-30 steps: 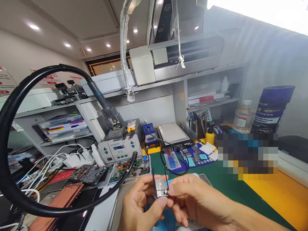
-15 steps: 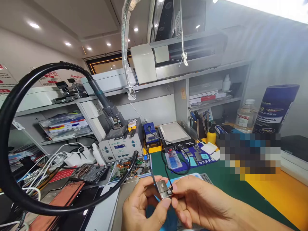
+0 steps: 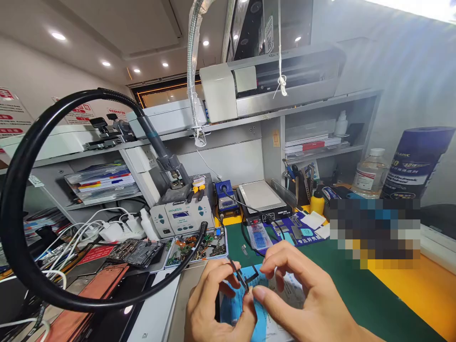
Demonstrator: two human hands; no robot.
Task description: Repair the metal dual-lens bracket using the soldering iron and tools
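My left hand (image 3: 217,304) pinches a small black frame-shaped part (image 3: 252,276) between thumb and fingers. The part is thin-edged and turned edge-on, so its exact kind is unclear. Close on its right is my right hand (image 3: 302,289), with the thumb tip at the part's lower end. Its index finger is raised and apart from the thumb, and I see nothing between them. Below both hands lie a blue sheet (image 3: 261,327) and a whitish printed packet (image 3: 285,289).
A tray of small circuit parts (image 3: 192,256) sits left of my hands, crossed by a thick black hose (image 3: 117,304). Behind are a hot-air station (image 3: 181,218), a heating plate (image 3: 261,194) and a blue soldering unit (image 3: 224,194). Phones and a pinkish panel (image 3: 89,299) lie left.
The part has turned from showing its flat silvery face to nearly edge-on. My right fingers have spread and come away from it. The view has shifted slightly.
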